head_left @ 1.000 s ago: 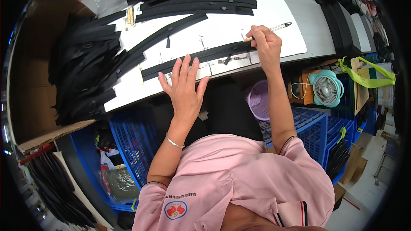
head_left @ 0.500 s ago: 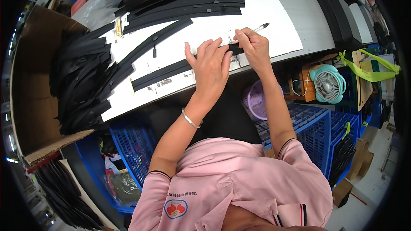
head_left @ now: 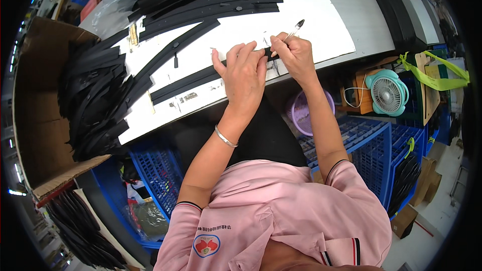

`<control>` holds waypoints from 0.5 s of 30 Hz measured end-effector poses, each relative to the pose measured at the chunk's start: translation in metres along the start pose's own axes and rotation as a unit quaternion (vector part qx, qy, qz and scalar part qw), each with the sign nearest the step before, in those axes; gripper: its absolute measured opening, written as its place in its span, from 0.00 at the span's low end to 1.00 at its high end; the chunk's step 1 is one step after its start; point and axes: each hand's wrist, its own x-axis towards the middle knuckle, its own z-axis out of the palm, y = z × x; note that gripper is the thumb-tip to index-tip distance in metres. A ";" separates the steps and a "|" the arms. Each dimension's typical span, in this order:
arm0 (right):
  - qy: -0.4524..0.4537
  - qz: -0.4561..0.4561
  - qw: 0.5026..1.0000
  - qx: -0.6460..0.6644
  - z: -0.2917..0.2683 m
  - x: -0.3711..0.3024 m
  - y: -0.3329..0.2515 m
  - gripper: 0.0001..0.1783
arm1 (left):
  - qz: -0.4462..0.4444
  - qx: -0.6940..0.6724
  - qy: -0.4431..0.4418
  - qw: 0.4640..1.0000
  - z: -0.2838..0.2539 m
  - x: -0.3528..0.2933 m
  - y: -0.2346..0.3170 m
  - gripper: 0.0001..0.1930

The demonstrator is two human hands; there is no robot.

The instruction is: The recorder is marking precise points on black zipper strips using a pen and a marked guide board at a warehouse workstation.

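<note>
A black zipper strip [head_left: 188,84] lies lengthwise along the near edge of a white board [head_left: 326,32]. My left hand [head_left: 242,78] rests over the strip with its fingers stretched out and spread, pressing it against the board. Pinched in my right hand [head_left: 297,59] is a clear pen with a black end [head_left: 297,28], its writing tip down at the strip's right end, close to my left fingertips. My right fingers partly hide the tip. Another black zipper [head_left: 176,46], with a dangling pull tab, slants across the board further off.
Several black zippers [head_left: 216,1] lie stacked at the far side. A tangled heap of black strips [head_left: 95,95] spills beside a cardboard box [head_left: 40,105] at left. Right of me are a purple basket [head_left: 309,128], a turquoise fan [head_left: 387,94] and blue crates [head_left: 369,155].
The pen has swung to a steeper angle, and my right hand has shifted slightly left. My left hand stays spread on the strip. The whole view has tilted a little.
</note>
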 end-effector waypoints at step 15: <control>0.009 0.015 0.997 0.074 -0.002 -0.001 -0.002 0.12 | -0.004 0.048 0.035 0.998 -0.029 0.013 -0.038 0.13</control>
